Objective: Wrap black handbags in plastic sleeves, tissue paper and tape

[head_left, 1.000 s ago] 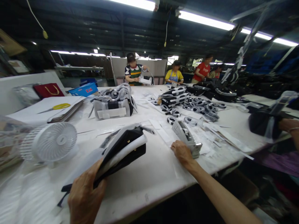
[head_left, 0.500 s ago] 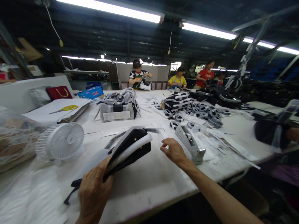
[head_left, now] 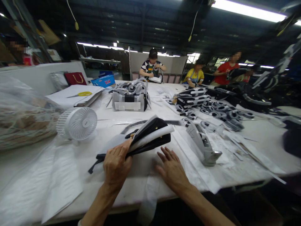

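Observation:
A black handbag (head_left: 150,133) with gold studs and white padding showing in its opening lies tilted over the table. My left hand (head_left: 117,161) is closed around its near left end. Its wrapped strap (head_left: 136,125) curves behind it. My right hand (head_left: 172,169) is just below the bag's right end, fingers spread and the thumb smeared by motion; I see nothing held in it. A translucent strip (head_left: 150,190) hangs over the table's front edge, left of that hand. Right of it stands a grey tape dispenser (head_left: 203,146).
A white fan (head_left: 86,124) and a plastic bag (head_left: 25,116) of brown pieces stand left. Yellow scissors (head_left: 84,94) lie on stacked sheets. A wrapped bag (head_left: 128,105) sits behind; wrapped straps (head_left: 221,111) are piled right. Several people work across the table.
The view has turned left and the scene has shifted right. My right hand has come closer to the handbag and lower, its fingers now spread. My left hand keeps its grip.

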Motion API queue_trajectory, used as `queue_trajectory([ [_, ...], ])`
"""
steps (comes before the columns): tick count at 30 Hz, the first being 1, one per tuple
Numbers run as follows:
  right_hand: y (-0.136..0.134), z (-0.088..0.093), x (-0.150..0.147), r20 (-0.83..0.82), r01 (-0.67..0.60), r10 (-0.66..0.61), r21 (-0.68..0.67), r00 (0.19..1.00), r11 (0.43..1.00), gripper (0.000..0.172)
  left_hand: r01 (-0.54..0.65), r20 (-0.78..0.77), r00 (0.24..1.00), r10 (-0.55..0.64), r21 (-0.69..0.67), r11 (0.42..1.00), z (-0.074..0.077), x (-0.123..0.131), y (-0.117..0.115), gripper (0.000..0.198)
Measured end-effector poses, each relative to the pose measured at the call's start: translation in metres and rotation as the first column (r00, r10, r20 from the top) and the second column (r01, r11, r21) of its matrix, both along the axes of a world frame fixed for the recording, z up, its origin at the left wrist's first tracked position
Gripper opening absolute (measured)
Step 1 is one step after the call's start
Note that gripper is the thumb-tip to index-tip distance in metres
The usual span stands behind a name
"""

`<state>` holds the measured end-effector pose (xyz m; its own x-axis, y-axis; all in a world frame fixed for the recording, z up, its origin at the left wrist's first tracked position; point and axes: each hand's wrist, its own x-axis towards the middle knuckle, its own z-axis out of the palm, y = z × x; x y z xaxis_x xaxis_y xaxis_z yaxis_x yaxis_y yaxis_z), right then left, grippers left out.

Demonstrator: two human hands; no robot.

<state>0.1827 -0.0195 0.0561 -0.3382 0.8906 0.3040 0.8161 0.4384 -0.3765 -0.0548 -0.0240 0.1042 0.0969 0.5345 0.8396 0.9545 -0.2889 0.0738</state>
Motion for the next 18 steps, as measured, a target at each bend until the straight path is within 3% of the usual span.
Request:
queue_trajectory([
  [2,0.010,-0.014,0.003,0.109,-0.020,0.025,-0.048,0.994,0.999,0.064,0.024,0.016,1.000,-0.024,-0.007,1.000,-0.003,0.005,0.002,0.055],
  [4,0.021,-0.024,-0.003,0.143,-0.085,0.096,-0.080,0.985,0.993,0.070,0.053,0.019,0.998,-0.052,-0.015,0.998,-0.006,0.009,0.003,0.059],
  [12,0.105,-0.020,-0.033,0.011,-0.433,0.433,0.036,0.901,0.901,0.048,0.017,0.066,0.998,-0.012,-0.067,0.998,0.001,0.009,0.005,0.050],
  [15,0.121,-0.021,-0.022,-0.043,-0.359,0.361,0.044,0.932,0.932,0.052,-0.025,0.107,0.994,0.034,-0.085,0.996,0.006,0.005,0.006,0.044],
  [18,0.117,-0.023,-0.006,-0.068,-0.256,0.256,0.011,0.964,0.967,0.058,-0.046,0.145,0.988,0.059,-0.091,0.995,0.006,0.002,0.008,0.041],
])
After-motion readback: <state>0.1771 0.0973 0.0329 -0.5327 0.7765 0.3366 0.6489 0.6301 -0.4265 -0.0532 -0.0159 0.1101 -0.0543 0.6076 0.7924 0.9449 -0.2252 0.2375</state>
